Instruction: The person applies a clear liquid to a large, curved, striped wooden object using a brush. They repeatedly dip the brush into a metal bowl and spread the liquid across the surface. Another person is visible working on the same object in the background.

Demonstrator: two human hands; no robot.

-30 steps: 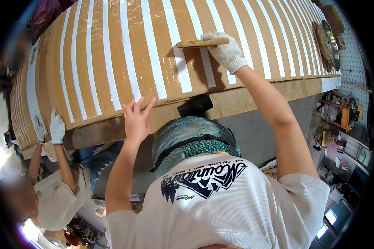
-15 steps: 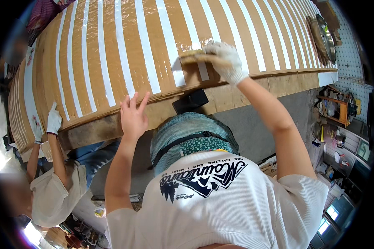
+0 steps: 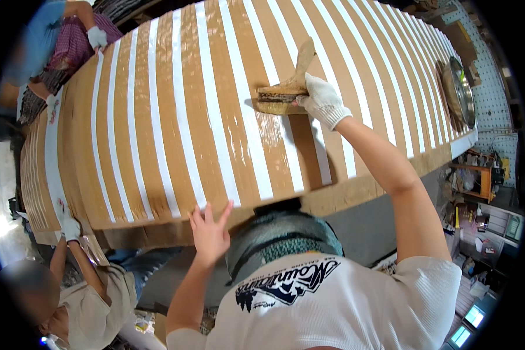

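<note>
Across the table lies a large sheet (image 3: 226, 87) of glossy brown with white stripes. My right hand (image 3: 324, 102), in a white glove, grips a broad wooden brush (image 3: 274, 105) with a curved handle. A dark band runs along the brush's edge; it is held over the middle of the sheet and casts a shadow there. Whether it touches the surface I cannot tell. My bare left hand (image 3: 211, 234) is open, fingers spread, with the fingertips at the sheet's near edge.
A round metal basin (image 3: 462, 93) stands at the sheet's right end. At lower left a co-worker's gloved hand (image 3: 70, 227) is at the sheet's edge; another person's gloved hand (image 3: 97, 37) is at upper left. Shelves with goods (image 3: 478, 175) stand at right.
My right hand has turned the brush so its handle points away and moved it farther from the near edge. My left hand stays at that edge. The person at upper left shows more.
</note>
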